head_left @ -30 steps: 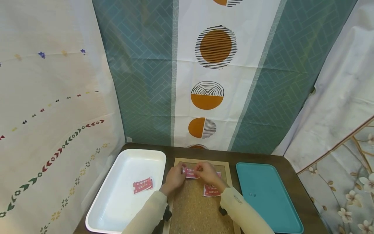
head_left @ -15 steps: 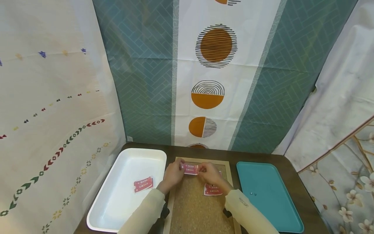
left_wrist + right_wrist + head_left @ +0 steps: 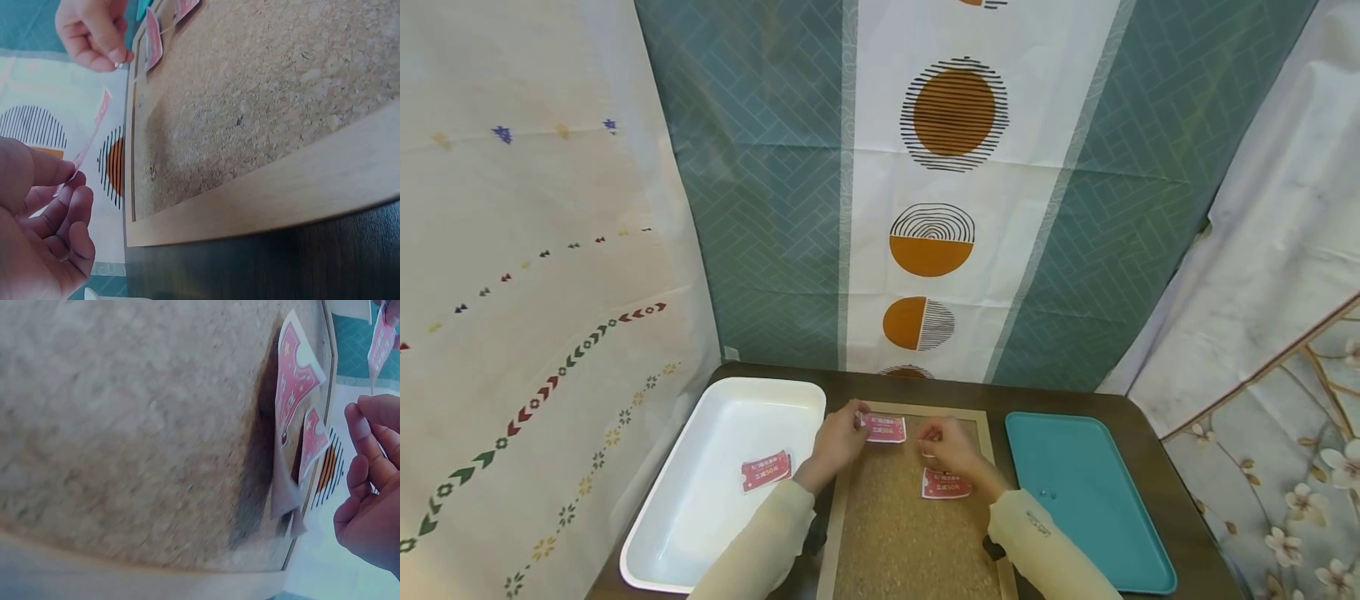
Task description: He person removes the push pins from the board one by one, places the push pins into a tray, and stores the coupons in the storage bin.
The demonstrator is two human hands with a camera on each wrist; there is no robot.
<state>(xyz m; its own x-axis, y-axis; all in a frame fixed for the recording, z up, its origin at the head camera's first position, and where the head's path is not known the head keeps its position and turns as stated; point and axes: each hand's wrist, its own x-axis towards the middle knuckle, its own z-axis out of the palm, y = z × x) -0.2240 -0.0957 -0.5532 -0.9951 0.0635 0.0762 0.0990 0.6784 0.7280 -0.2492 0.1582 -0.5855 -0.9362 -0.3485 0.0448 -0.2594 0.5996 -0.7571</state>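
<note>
My left hand [image 3: 838, 437] pinches a red-and-white paper coupon [image 3: 883, 428] by its left end, above the upper left of a wood-framed cork board [image 3: 910, 542]. To the right of it, my right hand [image 3: 953, 450] pinches a tiny pale pushpin [image 3: 119, 64] between thumb and forefinger, apart from the coupon. One coupon [image 3: 946, 485] is fixed to the board below the right hand. A second coupon [image 3: 314, 447] sits above that one, hidden by the right hand in the head view. Both stand slightly curled off the cork, and a small tack [image 3: 284, 439] shows on the nearer one.
At the left stands a white tray [image 3: 658, 533] with overlapping coupons [image 3: 767, 471] in it. A teal tray [image 3: 1097, 517] on the right holds a couple of tiny shiny pieces [image 3: 1047, 495]. Both flank the board on a dark table [image 3: 992, 398], with a patterned curtain behind.
The right hand has let go of the coupon's right end and drawn slightly away to the right. The left hand has shifted a little left and up, still pinching the coupon.
</note>
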